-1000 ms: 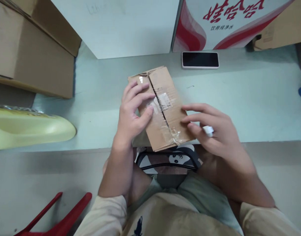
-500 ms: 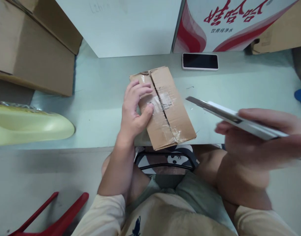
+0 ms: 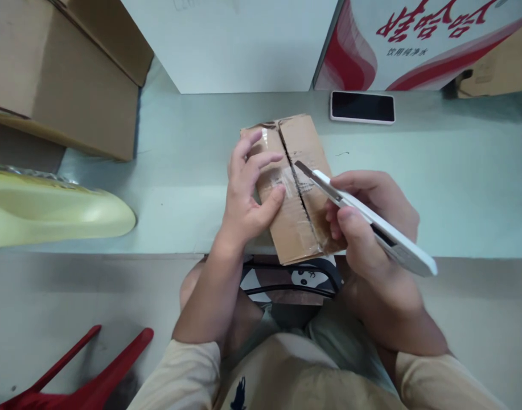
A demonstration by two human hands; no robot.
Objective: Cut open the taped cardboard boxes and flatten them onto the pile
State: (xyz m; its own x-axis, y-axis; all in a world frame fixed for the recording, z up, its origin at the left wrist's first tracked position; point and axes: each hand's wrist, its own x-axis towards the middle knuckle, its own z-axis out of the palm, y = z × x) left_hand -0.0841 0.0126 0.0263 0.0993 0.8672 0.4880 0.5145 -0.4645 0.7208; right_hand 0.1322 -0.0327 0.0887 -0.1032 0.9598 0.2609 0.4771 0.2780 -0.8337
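Note:
A small brown cardboard box (image 3: 292, 225) lies tilted at the front edge of the pale table, a dark seam running along its top and clear tape at its near end. My left hand (image 3: 252, 193) rests on the box's left side with its fingers spread, holding nothing. In my right hand (image 3: 372, 222) is a white utility knife (image 3: 384, 233), gripped between thumb and fingers. Its blade is out and points up and left, the tip over the box near the seam.
A phone (image 3: 363, 107) lies behind the box to the right. White cartons (image 3: 243, 51) stand at the back, one with red print (image 3: 350, 57). Large brown boxes (image 3: 85, 85) and a pale green object (image 3: 64, 210) are at the left. A red chair (image 3: 102, 376) stands lower left.
My right hand has come left with the knife, from beside the box to over it. The fingers of my left hand have spread a little more. The whole view has shifted slightly.

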